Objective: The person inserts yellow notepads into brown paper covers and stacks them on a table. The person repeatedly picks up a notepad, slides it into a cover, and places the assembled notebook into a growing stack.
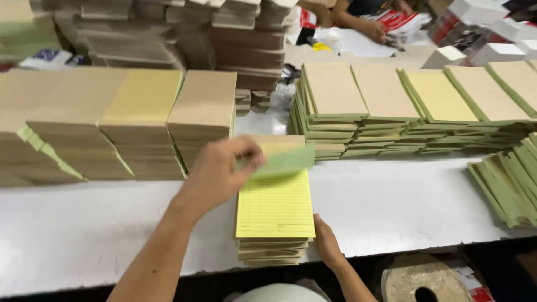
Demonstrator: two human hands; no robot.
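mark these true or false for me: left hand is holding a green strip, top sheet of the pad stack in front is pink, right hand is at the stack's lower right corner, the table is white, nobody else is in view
1. The left hand holds a green paper strip over the stack. True.
2. The top sheet of the pad stack in front is pink. False: it is a yellow lined form.
3. The right hand rests at the stack's lower right corner. True.
4. The table is white. True.
5. Nobody else is in view. False: another person's arm shows at the top, over red and white printed sheets.
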